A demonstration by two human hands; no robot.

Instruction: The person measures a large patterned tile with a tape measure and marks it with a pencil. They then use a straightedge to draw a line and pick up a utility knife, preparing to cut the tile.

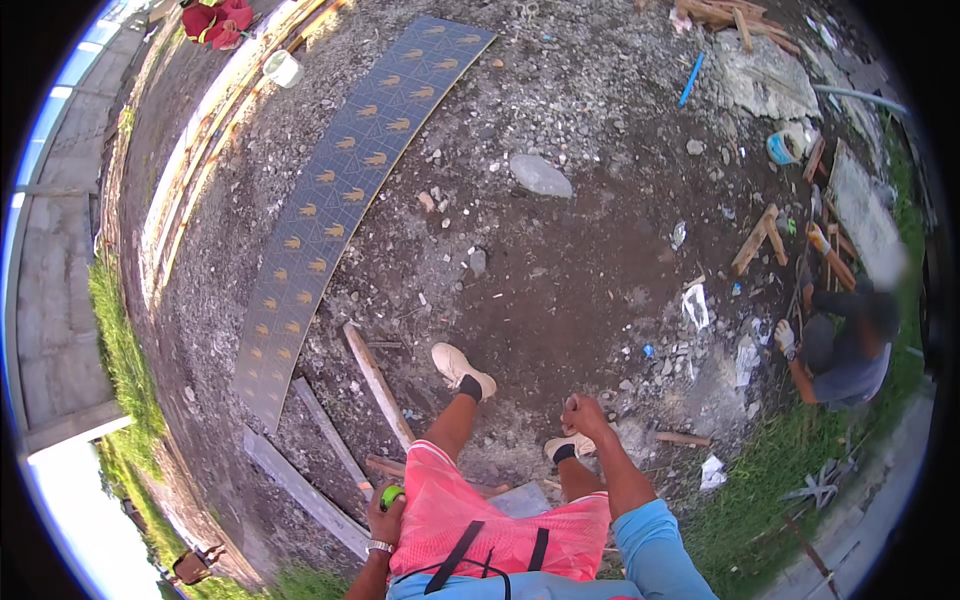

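My left hand [383, 518] hangs by my thigh, its fingers wrapped round a small bright green and black case that looks like a tape measure [392, 496]. My right hand [584, 414] is out in front of my right leg, above the shoe, with its fingers curled closed. Whatever it may hold is hidden. Ahead on the left lies a long patterned blue-grey panel [345, 190] with gold motifs, flat on the ground and touched by neither hand. Wooden boards [375, 385] lie between its near end and my left leg.
At the right a co-worker [850, 345] in gloves bends near wood scraps [762, 240]. Another person [215, 22] in red is at the far left, near long timbers [200, 130] and a white bucket [283, 69]. A large flat stone [541, 175] lies ahead on gravelly soil.
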